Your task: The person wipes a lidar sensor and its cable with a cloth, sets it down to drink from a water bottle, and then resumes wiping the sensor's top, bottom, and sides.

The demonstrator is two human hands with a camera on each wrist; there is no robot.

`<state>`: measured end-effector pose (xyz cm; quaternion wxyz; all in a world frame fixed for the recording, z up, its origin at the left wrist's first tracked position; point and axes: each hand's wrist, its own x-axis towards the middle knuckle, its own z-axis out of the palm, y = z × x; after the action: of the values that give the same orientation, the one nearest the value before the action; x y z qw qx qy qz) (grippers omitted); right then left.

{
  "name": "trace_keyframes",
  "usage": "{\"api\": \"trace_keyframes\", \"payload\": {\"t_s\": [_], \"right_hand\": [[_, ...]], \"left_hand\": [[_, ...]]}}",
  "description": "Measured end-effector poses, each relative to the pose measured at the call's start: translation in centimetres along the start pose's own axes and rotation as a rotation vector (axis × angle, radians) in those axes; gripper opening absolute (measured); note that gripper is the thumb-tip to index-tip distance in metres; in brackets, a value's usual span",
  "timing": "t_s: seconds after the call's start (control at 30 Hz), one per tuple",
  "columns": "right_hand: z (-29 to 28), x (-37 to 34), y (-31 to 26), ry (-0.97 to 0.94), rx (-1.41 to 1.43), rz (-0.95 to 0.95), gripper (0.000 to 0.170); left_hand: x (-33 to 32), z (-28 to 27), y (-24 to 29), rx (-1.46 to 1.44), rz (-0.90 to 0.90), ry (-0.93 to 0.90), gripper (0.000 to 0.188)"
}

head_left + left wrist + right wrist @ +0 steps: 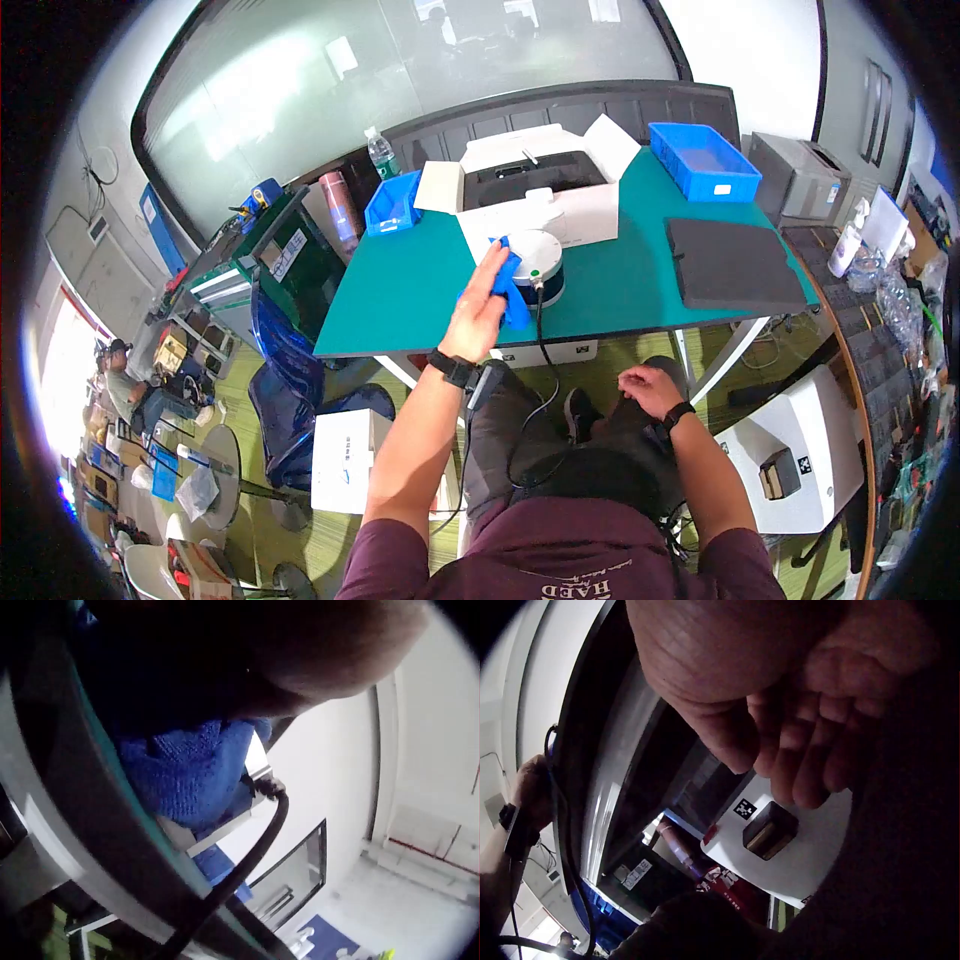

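In the head view my left hand (475,315) presses a blue cloth (512,290) against the left side of a round white-topped device (535,255), its fingers straight. A black cable (545,345) runs from the connector on the device's near side. The left wrist view shows the cloth (187,776) bunched beside my darkened left hand (300,652), with the cable (247,862) close by. My right hand (650,390) hangs over my lap, holding nothing; up close its fingers are loosely curled (780,712).
Behind the device stands an open white box (590,215) with black foam inside. Blue bins (705,175) (393,205) are on both sides of the green table (370,290). A dark flat foam slab (735,265) lies at the right, a bottle (380,150) at the back left.
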<state>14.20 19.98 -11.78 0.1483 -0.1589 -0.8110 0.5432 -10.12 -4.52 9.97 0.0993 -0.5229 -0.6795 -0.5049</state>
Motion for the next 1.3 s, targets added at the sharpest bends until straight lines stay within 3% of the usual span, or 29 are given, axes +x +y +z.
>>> {"api": "trace_keyframes", "payload": {"t_s": [0.17,0.3,0.37,0.4,0.43,0.5,0.63,0.77,0.83,1.03,1.3], "right_hand": [[0.0,0.2,-0.7,-0.008,0.057,0.111,0.018],[0.1,0.4,0.4,-0.017,0.058,0.085,0.018],[-0.1,0.3,0.0,-0.020,0.030,0.091,0.019],[-0.2,0.2,-0.2,-0.019,0.003,0.089,0.019],[-0.1,0.1,0.0,-0.019,0.000,0.092,0.019],[-0.1,0.0,0.4,0.001,0.086,0.078,0.020],[-0.3,-0.3,-0.2,-0.021,0.060,0.094,0.018],[-0.6,-0.4,-1.0,-0.015,0.021,0.043,0.017],[-0.5,-0.5,-0.8,-0.004,0.034,0.067,0.018],[-0.2,0.0,0.6,-0.013,0.065,0.078,0.016],[0.0,-0.1,-0.1,0.024,0.125,0.098,0.018]], "left_hand": [[2.1,-0.3,0.0,-0.122,-0.086,0.057,0.051],[5.0,0.4,3.1,-0.008,0.083,0.053,0.040],[6.5,0.8,4.7,-0.006,-0.003,-0.049,0.038],[7.3,1.2,5.0,0.047,0.056,-0.094,0.037],[7.9,1.1,5.6,0.028,-0.047,-0.256,0.034],[8.8,1.9,3.1,0.388,0.251,-0.481,0.032],[9.9,2.6,0.8,0.455,0.312,-0.525,0.032],[10.6,2.5,1.5,0.464,0.208,-0.579,0.038],[10.4,2.7,4.2,0.629,-0.042,-0.547,0.050],[10.6,2.5,5.1,0.689,-0.328,-0.521,0.072],[10.0,2.1,4.8,0.725,-0.376,-0.476,0.077]]}}
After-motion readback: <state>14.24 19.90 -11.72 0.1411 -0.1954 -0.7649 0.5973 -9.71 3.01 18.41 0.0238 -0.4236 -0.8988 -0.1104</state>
